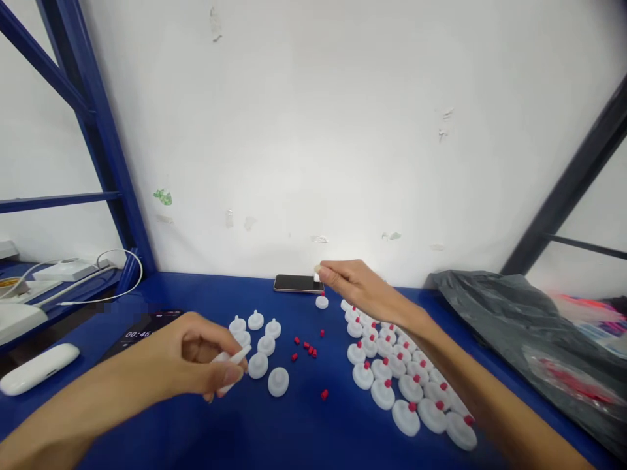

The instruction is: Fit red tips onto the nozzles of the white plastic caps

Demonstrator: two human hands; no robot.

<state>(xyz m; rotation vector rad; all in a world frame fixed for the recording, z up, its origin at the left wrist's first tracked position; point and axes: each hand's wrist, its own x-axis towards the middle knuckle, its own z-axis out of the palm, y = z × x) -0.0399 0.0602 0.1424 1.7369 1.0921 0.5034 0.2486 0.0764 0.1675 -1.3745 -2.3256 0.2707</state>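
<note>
My left hand (213, 356) pinches a white round cap (239, 356), seen edge-on between thumb and fingers. Several similar white caps with bare nozzles (257, 365) stand on the table just beyond it. My right hand (345, 282) is closed at the back of the table, with a small white piece (317, 277) showing at its fingertips; its full shape is hidden. Just below those fingertips is a white cap with a red tip (322, 302). Several loose small red tips (306, 345) lie between the hands. Beneath my right forearm spreads a group of red-tipped white caps (383, 394).
A phone (298, 283) lies against the white wall. Another phone showing a timer (142, 331) is partly behind my left arm, near a white oblong case (40, 369). Grey plastic sheeting (519, 346) covers the right side. Blue frame posts (105, 130) and cables stand left.
</note>
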